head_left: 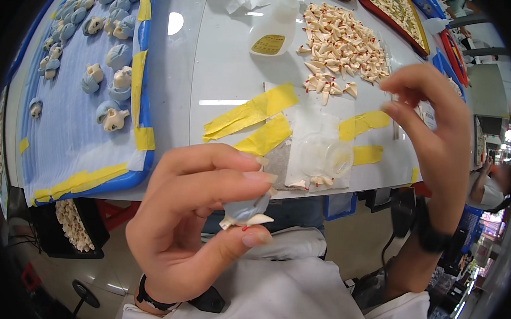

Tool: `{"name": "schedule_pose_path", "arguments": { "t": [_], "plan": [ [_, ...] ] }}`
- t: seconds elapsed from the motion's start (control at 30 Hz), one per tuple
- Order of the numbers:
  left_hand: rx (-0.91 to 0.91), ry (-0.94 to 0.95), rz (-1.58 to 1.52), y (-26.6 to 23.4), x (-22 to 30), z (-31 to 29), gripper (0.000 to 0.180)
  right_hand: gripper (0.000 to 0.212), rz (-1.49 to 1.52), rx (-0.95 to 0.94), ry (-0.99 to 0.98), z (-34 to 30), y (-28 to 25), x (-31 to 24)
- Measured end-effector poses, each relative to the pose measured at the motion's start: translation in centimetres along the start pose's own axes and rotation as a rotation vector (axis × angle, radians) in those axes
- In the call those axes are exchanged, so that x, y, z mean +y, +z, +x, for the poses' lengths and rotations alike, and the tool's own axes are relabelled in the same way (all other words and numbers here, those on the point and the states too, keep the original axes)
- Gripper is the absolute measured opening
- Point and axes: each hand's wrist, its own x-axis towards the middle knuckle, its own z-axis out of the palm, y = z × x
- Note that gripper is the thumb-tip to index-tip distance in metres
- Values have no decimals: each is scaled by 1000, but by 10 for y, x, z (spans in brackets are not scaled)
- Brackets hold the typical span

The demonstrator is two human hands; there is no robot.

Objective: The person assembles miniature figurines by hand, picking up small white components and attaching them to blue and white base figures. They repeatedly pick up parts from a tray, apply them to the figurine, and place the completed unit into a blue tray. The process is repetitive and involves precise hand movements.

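My left hand (198,214) is closed on a small figurine (246,210), pinched between thumb and fingers at the near edge of the table. The figurine has a light blue body and cream pointed parts with a red mark; my fingers cover part of it. Out to the right, my right hand (429,105) is raised above the table with thumb and index finger curled and a gap between them. Nothing shows in that gap. A pile of small cream pointed pieces with red tips (345,46) lies just left of it.
At left, a blue tray (146,96) lined with cloth holds several blue-and-cream figurines (119,57). A translucent bottle (274,30) stands at the back. Yellow tape (252,112) crosses the work mat, beside a clear round dish (336,159). A red-rimmed tray (415,38) holds more pieces.
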Motion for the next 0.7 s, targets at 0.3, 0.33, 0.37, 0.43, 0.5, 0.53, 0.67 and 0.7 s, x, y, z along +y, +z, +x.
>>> {"name": "schedule_pose_path", "arguments": {
  "t": [0.3,0.33,0.37,0.43,0.5,0.53,0.67,0.7],
  "plan": [
    [69,-74,-189,7,6,0,29,14,-51,-197,-72,24,14,25],
    [74,-74,-204,7,6,0,29,13,-70,-197,-63,23,15,25],
    [69,-67,-218,7,4,0,29,11,-96,-192,-78,22,15,23],
    [56,-61,-244,8,2,0,29,10,-148,-182,-107,20,15,21],
    [46,-69,-268,8,4,0,29,9,-160,-156,-137,16,16,22],
    [47,-78,-282,9,5,0,29,8,-165,-141,-153,15,16,22],
    [63,-138,-377,17,14,-1,31,12,-167,-137,-219,14,16,19],
    [63,-150,-412,18,14,-1,32,12,-145,-132,-226,15,18,19]
  ]
}}
